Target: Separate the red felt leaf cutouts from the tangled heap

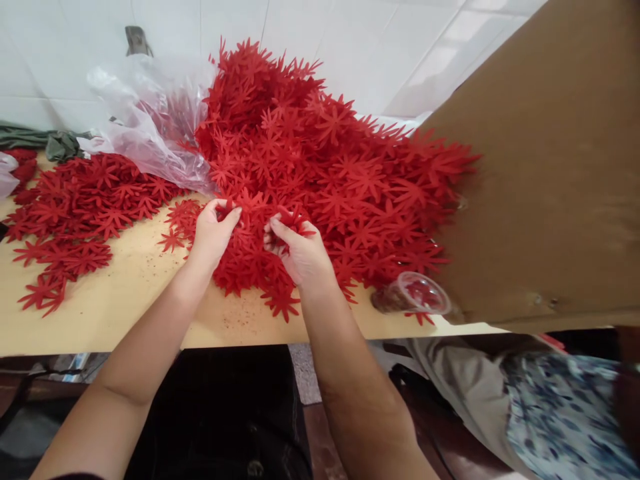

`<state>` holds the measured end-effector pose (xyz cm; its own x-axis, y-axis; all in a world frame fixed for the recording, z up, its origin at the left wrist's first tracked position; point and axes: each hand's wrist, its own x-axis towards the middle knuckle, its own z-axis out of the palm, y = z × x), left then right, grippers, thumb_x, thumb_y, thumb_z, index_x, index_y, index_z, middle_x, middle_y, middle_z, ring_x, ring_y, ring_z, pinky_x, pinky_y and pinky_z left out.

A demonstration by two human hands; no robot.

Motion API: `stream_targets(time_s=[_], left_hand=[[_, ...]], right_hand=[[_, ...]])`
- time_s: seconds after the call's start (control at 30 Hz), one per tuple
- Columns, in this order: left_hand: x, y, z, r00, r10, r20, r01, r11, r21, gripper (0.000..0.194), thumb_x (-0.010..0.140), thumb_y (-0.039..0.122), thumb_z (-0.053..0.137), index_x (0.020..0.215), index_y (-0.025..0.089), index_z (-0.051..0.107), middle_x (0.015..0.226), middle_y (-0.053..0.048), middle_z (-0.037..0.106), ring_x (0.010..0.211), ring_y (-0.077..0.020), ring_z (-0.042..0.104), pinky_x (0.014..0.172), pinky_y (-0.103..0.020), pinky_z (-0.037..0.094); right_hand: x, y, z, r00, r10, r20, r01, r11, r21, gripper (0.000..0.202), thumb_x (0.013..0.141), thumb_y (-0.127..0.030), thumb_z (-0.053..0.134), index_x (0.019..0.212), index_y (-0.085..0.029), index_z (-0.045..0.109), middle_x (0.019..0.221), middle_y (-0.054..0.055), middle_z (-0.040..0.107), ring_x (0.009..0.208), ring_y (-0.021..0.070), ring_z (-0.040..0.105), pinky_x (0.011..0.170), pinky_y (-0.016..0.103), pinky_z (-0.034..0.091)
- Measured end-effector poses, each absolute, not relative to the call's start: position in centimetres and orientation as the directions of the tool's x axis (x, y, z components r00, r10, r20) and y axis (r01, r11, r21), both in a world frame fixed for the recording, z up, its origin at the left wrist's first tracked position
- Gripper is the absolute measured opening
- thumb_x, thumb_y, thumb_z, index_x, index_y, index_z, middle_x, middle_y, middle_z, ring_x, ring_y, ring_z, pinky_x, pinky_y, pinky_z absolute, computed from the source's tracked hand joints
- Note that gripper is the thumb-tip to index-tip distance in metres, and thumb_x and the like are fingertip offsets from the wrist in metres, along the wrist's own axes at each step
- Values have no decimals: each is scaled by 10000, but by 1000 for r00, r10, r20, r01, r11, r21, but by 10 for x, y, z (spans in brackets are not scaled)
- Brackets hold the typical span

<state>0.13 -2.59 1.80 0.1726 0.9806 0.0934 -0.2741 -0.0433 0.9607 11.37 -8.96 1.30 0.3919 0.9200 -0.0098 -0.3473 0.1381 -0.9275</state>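
A large heap of red, many-pointed flower-shaped cutouts (340,180) rises in front of me against the wall. At its near side my left hand (216,223) is closed, thumb against fingers, with a bit of a red cutout showing in the pinch. My right hand (295,243), a short way to the right, has its fingers curled round a red cutout (295,220), whose points stick out above the thumb. The two hands are apart. Below them, a few loose cutouts (281,301) lie at the heap's near edge.
A second, flatter pile of red cutouts (95,193) lies on the left of the table (135,273). Behind it is a clear plastic bag (155,127). A clear plastic cup (413,293) lies tipped near the right front edge, beside a tall cardboard panel (545,173). Another person's patterned clothing (560,413) shows lower right.
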Motion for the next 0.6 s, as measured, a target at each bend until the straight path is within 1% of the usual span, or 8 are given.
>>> stream_targets(time_s=[0.07, 0.1, 0.2, 0.27, 0.37, 0.43, 0.53, 0.6], left_hand=[[1, -23, 14, 168, 977, 129, -230, -88, 969, 140, 656, 108, 608, 693, 177, 491, 650, 57, 527, 599, -56, 493, 652, -201, 432], [1, -23, 11, 185, 975, 126, -217, -84, 973, 140, 647, 114, 621, 700, 173, 506, 672, 51, 541, 625, -60, 499, 686, -211, 437], [2, -24, 2, 251, 964, 87, -235, -27, 972, 121, 656, 158, 638, 733, 168, 544, 719, 36, 573, 667, -71, 517, 741, -237, 443], [2, -25, -1, 272, 960, 73, -272, 4, 962, 100, 678, 176, 626, 746, 169, 553, 735, 30, 584, 682, -73, 531, 757, -242, 448], [0, -25, -4, 229, 969, 91, -288, -21, 957, 105, 684, 164, 622, 766, 171, 557, 769, 21, 600, 725, -80, 553, 791, -247, 448], [-2, -23, -5, 181, 978, 107, -280, -53, 959, 115, 679, 148, 623, 771, 169, 556, 780, 20, 602, 740, -79, 556, 810, -247, 443], [-4, -20, -7, 132, 986, 100, -296, -57, 953, 106, 681, 154, 620, 759, 170, 550, 750, 32, 584, 709, -70, 544, 782, -236, 440], [-4, -19, -7, 102, 990, 93, -325, -55, 944, 107, 678, 164, 624, 746, 173, 542, 737, 38, 573, 694, -67, 536, 760, -227, 437]], right_hand=[[112, -86, 13, 431, 902, -6, -323, 147, -935, 324, 536, -389, 762, 713, -212, 556, 614, -61, 594, 528, 65, 511, 497, 219, 405], [111, -84, 13, 443, 896, -6, -314, 149, -938, 342, 524, -389, 769, 727, -211, 559, 626, -61, 596, 537, 66, 516, 504, 219, 406], [106, -76, 12, 445, 895, 13, -299, 162, -940, 392, 474, -341, 798, 759, -204, 566, 685, -61, 620, 586, 66, 549, 580, 227, 444], [104, -71, 10, 424, 906, 18, -300, 159, -940, 381, 469, -313, 797, 749, -196, 566, 678, -59, 626, 582, 66, 555, 604, 233, 455], [103, -62, 7, 422, 907, 5, -300, 144, -943, 329, 484, -315, 774, 703, -199, 558, 598, -69, 603, 511, 64, 519, 536, 232, 427], [104, -57, 5, 431, 902, 7, -293, 148, -945, 305, 501, -331, 756, 697, -204, 559, 584, -67, 598, 489, 67, 503, 504, 235, 406], [106, -53, 4, 429, 903, 28, -278, 162, -947, 281, 534, -339, 732, 708, -209, 554, 602, -56, 598, 504, 78, 511, 514, 248, 415], [108, -52, 4, 411, 911, 46, -286, 177, -942, 269, 534, -303, 730, 710, -214, 548, 626, -57, 599, 539, 83, 531, 550, 254, 441]])
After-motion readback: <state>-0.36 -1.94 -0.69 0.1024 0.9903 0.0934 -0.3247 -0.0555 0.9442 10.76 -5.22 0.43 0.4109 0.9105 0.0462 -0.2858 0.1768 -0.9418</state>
